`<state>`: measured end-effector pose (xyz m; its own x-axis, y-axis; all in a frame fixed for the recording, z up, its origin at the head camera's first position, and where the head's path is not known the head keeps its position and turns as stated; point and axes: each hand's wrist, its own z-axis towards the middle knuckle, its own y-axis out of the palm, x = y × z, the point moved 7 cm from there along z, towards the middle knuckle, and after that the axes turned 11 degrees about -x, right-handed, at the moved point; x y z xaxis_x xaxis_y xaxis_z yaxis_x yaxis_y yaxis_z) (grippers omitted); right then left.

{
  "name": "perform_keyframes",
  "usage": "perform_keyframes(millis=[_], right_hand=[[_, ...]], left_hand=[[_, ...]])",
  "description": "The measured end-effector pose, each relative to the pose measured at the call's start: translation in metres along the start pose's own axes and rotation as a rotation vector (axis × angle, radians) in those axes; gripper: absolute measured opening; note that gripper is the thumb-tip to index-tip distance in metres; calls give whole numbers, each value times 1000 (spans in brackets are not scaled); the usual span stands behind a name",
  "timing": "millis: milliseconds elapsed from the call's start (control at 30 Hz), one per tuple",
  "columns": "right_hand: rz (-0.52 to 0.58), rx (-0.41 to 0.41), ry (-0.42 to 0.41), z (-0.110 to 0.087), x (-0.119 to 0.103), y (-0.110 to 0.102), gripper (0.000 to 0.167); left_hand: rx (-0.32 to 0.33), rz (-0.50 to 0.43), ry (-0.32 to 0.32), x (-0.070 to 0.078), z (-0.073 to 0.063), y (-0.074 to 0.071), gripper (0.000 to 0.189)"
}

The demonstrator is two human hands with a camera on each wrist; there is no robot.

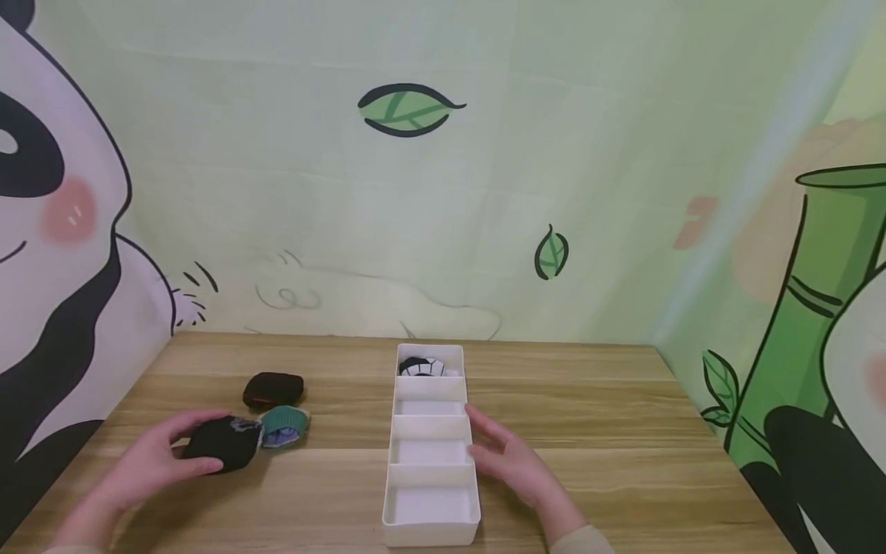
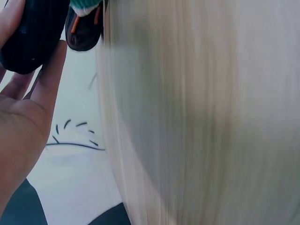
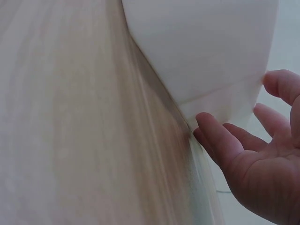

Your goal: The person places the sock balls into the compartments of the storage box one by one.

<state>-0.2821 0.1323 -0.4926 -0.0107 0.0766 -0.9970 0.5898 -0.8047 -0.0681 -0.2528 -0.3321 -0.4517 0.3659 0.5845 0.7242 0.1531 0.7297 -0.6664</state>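
In the head view my left hand (image 1: 148,462) holds a rolled black sock (image 1: 224,444) between thumb and fingers. The left wrist view shows that dark sock (image 2: 35,35) against the thumb and fingers. Just right of it sits a teal rolled sock (image 1: 284,428), and behind is a dark sock bundle (image 1: 273,390) with orange marks. My right hand (image 1: 515,465) has its fingertips at the right wall of a long white divided box (image 1: 431,534). Up close, the right hand's fingers (image 3: 218,136) are loosely extended along the box's side (image 3: 201,51).
A black-and-white rolled sock (image 1: 424,367) lies in the box's farthest compartment. The box stands lengthwise on a wood-grain table (image 1: 609,431). A wall covering (image 1: 484,192) with panda, leaf and bamboo drawings rises behind the table's far edge.
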Motion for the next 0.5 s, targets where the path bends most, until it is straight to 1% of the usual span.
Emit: perform_keyframes(millis=[133, 300, 500], right_hand=[[-1, 2, -4, 0, 0, 0, 68], [-8, 7, -3, 0, 0, 0, 67], [-15, 6, -2, 0, 0, 0, 67]], left_hand=[[16, -33, 6, 6, 7, 6, 65], [37, -40, 24, 13, 15, 12, 66], [43, -69, 47, 25, 22, 23, 65]])
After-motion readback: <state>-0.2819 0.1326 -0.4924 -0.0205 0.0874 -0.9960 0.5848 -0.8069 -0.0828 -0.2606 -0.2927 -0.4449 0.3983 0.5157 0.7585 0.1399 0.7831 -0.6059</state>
